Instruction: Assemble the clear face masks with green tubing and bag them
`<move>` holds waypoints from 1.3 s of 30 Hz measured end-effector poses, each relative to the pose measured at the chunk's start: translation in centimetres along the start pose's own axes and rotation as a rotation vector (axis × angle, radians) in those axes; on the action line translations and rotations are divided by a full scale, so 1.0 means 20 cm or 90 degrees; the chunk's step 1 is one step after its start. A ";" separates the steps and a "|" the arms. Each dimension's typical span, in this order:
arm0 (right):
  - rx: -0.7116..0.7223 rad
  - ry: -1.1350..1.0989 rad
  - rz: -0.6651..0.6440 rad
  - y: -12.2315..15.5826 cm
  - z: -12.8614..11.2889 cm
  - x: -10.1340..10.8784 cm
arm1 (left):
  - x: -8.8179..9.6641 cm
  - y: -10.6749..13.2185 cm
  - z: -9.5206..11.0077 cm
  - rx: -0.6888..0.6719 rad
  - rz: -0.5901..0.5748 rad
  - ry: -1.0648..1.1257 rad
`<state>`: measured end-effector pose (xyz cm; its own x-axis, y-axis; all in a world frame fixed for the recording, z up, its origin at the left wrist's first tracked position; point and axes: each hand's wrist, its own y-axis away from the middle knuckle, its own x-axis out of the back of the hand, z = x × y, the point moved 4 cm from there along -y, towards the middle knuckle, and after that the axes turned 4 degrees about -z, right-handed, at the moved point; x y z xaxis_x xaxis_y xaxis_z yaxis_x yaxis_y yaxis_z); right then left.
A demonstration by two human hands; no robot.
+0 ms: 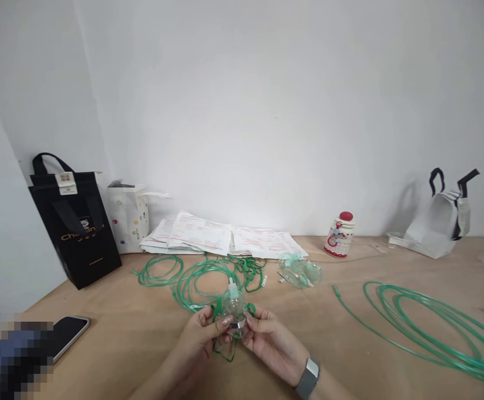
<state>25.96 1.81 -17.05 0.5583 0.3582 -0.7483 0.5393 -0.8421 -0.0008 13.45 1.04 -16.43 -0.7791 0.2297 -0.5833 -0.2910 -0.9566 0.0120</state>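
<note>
A clear oxygen mask (235, 303) with a pale green connector at its top is held between both hands, low in the middle of the view. My left hand (202, 336) is closed on the mask's left edge, thumb on its front. The right side is pinched by my right hand (269, 336), whose wrist wears a grey watch. A metal nose strip crosses the mask near the thumbs. Its green elastic strap (225, 355) shows at both sides and loops below. Just beyond the hands lie coiled green tubing (179, 297) and a tangle of green straps (253, 272).
Behind are more clear masks (298, 272), printed white packets (200, 233) and a red-lidded bottle (339, 236). A black bag (79, 228) and a white dotted bag (128, 219) stand left, with a phone (69, 333) nearer. Right are large tubing coils (442, 328) and a white bag (433, 225).
</note>
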 end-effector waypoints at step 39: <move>-0.031 -0.010 -0.038 -0.01 0.09 0.01 | -0.04 0.00 -0.03 -0.027 -0.089 0.015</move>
<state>24.86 1.29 -18.34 0.5147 0.4004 -0.7581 0.6011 -0.7991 -0.0140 14.47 0.79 -16.42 -0.7194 0.3567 -0.5960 -0.3713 -0.9227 -0.1040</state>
